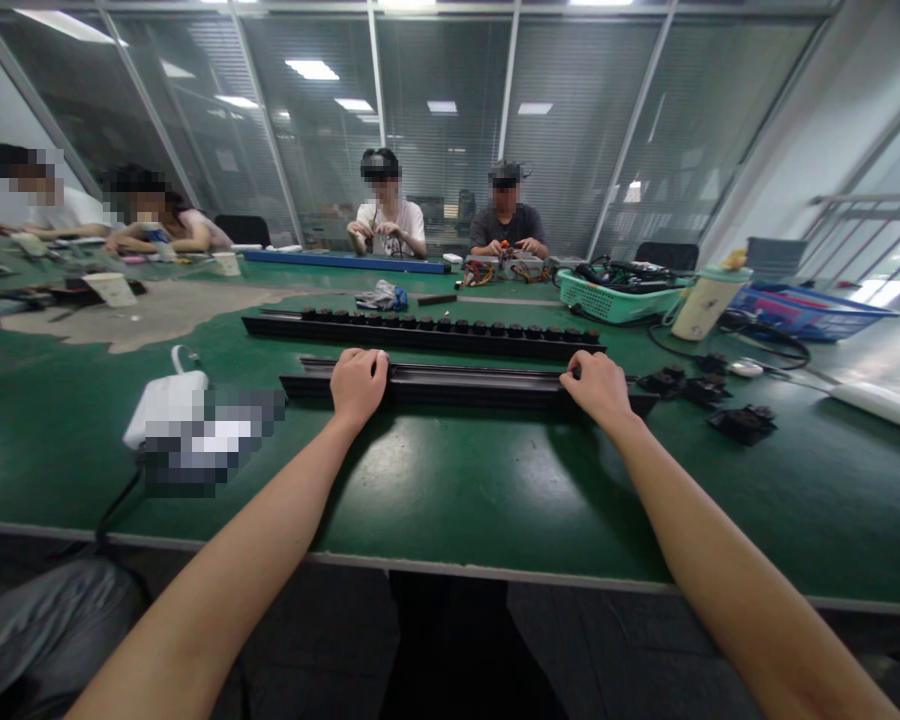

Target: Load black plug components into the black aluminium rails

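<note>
Black rail on the green table might skid under uneven pressure from left hand, fingers clasping it, and right hand, fingers narrowed near its end (anything pinched is hidden).

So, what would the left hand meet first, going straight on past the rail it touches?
The left hand would probably meet the farther black rail with its row of dark pieces; depth is unclear.

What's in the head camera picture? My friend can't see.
The wearer's two hands touch a long black rail on a green table. Behind it lies another rail with a row of black pieces; people sit farther back.
</note>
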Motion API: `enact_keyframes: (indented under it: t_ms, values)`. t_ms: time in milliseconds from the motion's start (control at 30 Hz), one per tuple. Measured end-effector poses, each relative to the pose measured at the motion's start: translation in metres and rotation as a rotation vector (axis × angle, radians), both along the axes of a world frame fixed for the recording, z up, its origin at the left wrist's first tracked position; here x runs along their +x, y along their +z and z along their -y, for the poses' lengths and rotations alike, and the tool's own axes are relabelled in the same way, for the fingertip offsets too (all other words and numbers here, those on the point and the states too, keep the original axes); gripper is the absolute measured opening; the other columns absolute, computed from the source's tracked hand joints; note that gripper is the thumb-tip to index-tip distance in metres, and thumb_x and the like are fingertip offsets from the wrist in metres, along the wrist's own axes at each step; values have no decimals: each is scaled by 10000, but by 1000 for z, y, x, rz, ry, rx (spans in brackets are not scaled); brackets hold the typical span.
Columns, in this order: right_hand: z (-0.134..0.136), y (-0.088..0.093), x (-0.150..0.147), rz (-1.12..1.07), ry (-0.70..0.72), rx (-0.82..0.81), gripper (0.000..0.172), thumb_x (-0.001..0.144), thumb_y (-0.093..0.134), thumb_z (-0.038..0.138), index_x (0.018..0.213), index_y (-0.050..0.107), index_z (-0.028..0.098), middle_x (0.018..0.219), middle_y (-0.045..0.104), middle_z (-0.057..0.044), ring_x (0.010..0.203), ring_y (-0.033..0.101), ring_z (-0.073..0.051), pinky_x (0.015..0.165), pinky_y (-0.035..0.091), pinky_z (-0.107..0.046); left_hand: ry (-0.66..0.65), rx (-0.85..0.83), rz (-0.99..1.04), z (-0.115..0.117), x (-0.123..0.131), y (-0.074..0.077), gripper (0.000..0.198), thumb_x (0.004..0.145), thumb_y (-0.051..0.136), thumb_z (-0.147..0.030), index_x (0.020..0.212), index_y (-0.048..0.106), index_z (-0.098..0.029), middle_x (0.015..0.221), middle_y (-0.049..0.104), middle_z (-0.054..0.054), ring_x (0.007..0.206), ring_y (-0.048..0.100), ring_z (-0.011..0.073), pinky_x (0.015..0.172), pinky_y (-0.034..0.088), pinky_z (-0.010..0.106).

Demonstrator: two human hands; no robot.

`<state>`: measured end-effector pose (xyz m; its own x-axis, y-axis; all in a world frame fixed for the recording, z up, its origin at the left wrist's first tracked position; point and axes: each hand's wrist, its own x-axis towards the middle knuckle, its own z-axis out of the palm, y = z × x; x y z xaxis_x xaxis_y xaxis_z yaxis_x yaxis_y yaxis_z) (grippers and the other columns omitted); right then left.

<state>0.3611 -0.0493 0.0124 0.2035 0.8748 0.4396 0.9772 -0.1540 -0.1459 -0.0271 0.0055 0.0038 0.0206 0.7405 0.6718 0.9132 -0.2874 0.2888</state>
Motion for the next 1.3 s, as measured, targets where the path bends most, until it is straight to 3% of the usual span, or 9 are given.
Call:
enact_keyframes:
  t_ms: [933, 1300]
  values:
    - [2, 3, 8, -7, -110, -42, 232, 888, 529, 306, 978, 695, 170, 1008, 660, -173, 948, 630, -317, 796, 434, -389, -4, 6, 0, 0, -1, -1, 454, 1024, 344, -383, 975, 764, -219, 986, 761, 105, 1106, 600, 285, 935, 472, 402]
    - [7, 9, 0, 17, -130, -82, 277, 924, 487, 265, 1066, 686, 135, 1077, 668, -204, 1023, 642, -330, 819, 443, -392, -7, 22, -11, 2, -3, 2, 443, 1031, 351, -372, 963, 760, -217, 1006, 769, 99, 1097, 600, 277, 951, 476, 394]
